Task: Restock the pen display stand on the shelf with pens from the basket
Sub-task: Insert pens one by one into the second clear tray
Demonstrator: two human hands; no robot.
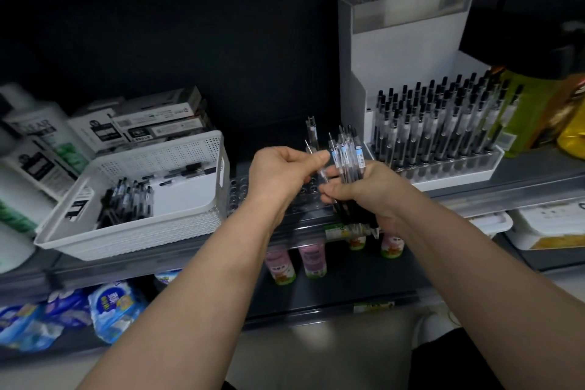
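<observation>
My right hand (364,190) grips a bunch of clear pens with black tips (348,149), held upright over a clear holed tray (240,191) on the shelf. My left hand (281,174) pinches one pen (311,152) from that bunch between thumb and forefinger. One pen (311,133) stands behind the hands; I cannot tell what it stands in. The white basket (190,149) sits to the left with several pens (126,199) in its near corner. At the right, the white display stand (459,171) holds several rows of upright pens (443,123).
Boxes and white bottles (41,142) crowd the shelf behind and left of the basket. Yellow and green packets (538,111) stand right of the display stand. Small bottles (311,260) and blue packs (110,307) fill the lower shelves. The shelf edge (522,196) runs in front.
</observation>
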